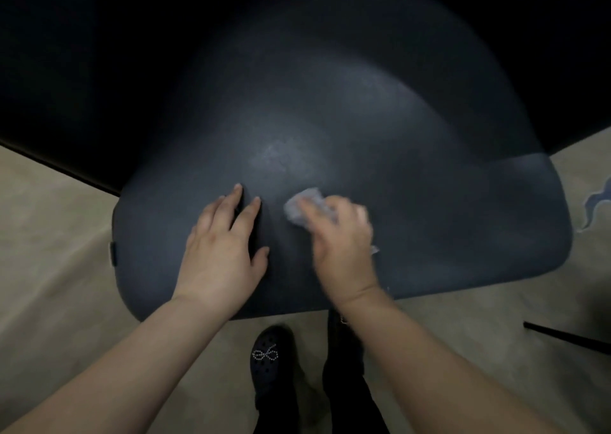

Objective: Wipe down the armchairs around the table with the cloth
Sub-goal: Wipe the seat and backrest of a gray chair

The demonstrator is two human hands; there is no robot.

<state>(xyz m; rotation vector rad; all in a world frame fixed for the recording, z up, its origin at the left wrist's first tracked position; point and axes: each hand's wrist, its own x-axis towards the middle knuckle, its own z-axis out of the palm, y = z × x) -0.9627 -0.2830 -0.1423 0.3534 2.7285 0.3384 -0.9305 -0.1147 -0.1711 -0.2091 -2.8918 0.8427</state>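
Armchair, dark blue-grey with a matte, faintly textured shell, seen from directly above and behind, filling most of the head view; curved back bulging toward the camera, lower edge flaring wide to either side. Left hand laid flat on the shell left of centre, palm down, fingers extended and loosely spread, thumb out to the right, gripping nothing. Right hand just beside it, motion-blurred, pressed down on a small pale crumpled cloth; fingers curled over the cloth, pinning it against the shell, with a wad showing past the fingertips at upper left and a scrap showing at the right edge of the hand. Exact finger closure on the right not readable through the blur. Faint dull smear on the shell above the two hands. Small tab at the left edge of the shell. Beige floor visible either side and below; dark perforated shoe with a beaded bow under the chair's lower edge, dark trouser leg to its right. Thin dark bar on the floor at lower right. Upper corners in deep shadow, contents not discernible.
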